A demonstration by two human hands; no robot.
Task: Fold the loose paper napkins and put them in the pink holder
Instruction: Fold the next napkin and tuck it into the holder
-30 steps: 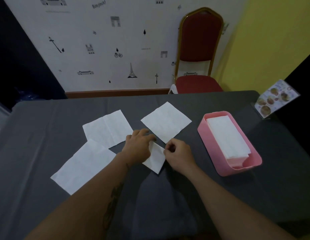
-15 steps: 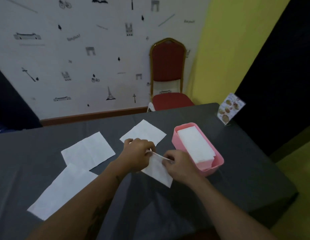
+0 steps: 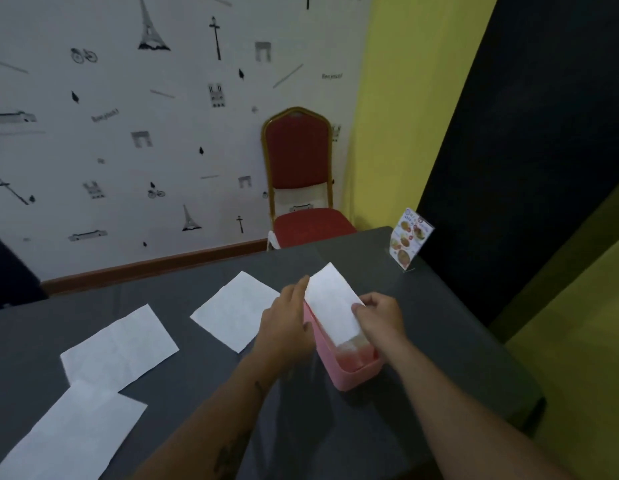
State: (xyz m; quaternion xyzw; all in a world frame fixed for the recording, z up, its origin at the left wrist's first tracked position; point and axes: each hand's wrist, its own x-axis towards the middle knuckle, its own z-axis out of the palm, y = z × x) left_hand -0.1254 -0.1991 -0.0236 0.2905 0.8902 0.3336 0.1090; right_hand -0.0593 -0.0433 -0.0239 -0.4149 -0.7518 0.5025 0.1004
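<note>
An eatery: menu card (image 3: 409,239) on table (image 3: 439,341), banquet chair (image 3: 299,178).

Counter (image 3: 422,358): covered in dark grey matt cloth, smooth with faint creases. Loose napkins (image 3: 237,310): thin white matt paper with soft fold lines, same as the folded napkin (image 3: 330,301) over the pink holder (image 3: 349,374), which looks like smooth plastic with a slight sheen. Far side: chair (image 3: 297,157) in red fabric on a gold-toned metal frame; menu card (image 3: 406,242) glossy, in a clear stand.
</note>
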